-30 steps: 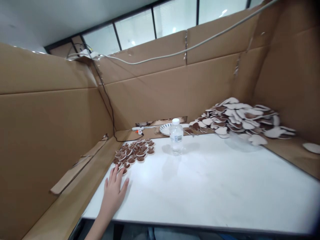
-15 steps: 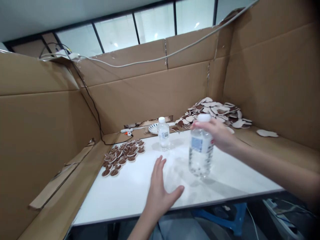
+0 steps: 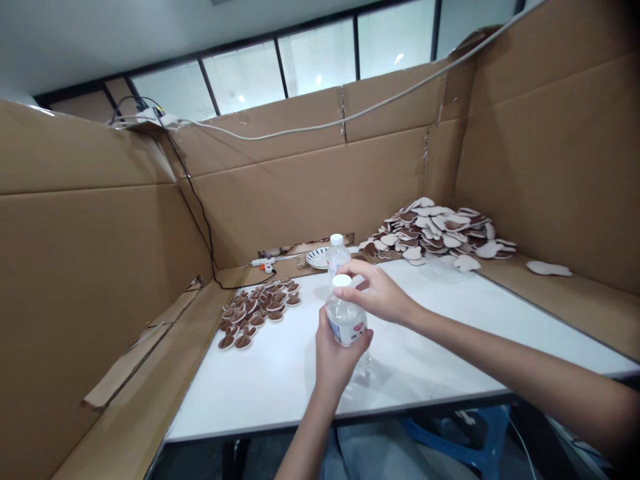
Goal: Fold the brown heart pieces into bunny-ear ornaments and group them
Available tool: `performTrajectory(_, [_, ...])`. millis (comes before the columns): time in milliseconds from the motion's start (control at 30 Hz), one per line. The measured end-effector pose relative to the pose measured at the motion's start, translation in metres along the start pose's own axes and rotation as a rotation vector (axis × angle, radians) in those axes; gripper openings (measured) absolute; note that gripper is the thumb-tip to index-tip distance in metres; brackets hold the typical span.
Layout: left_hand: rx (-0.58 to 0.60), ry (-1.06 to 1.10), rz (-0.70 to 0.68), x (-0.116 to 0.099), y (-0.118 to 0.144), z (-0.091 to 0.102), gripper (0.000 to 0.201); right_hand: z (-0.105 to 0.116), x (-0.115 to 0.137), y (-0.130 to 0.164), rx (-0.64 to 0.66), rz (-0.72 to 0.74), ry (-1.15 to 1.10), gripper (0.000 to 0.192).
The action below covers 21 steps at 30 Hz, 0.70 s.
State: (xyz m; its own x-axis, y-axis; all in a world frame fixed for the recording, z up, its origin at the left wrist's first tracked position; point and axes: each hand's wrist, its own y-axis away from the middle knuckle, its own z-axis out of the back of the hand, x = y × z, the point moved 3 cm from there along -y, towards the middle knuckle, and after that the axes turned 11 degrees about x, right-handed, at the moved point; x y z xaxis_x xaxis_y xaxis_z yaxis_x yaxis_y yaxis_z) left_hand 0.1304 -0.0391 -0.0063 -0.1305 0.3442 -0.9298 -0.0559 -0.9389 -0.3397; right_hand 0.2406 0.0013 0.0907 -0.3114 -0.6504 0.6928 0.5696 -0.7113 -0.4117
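Bottle (image 3: 346,325) gripped by left hand (image 3: 336,353) (upright) mid-table, clear of edges.

Clear glossy plastic bottle (image 3: 346,322), smooth white matt table (image 3: 450,320), rough brown cardboard walls (image 3: 90,267).

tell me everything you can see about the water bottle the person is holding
The water bottle is small, clear plastic, with a white cap and a white label bearing a red mark. It stands upright over the white table, near its front edge; whether its base touches the top is hidden. The left hand wraps its body from behind, and the right hand has its fingers at the cap, which is on. A second, similar bottle stands farther back.
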Motion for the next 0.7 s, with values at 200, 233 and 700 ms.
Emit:
performTrajectory(200, [0.032,0.009,-0.009,0.006,-0.004,0.001,0.058,0.016,0.032,-0.013,0.029,-0.029,0.796,0.049])
performTrajectory(233, [0.034,0.007,-0.005,0.007,-0.004,0.002,0.058,0.014,0.034,-0.015,0.034,-0.010,0.842,0.046])
performTrajectory(700, [0.383,0.144,0.016,0.015,-0.024,0.015,0.071,0.032,0.016,-0.022,0.573,0.411,0.441,0.028])
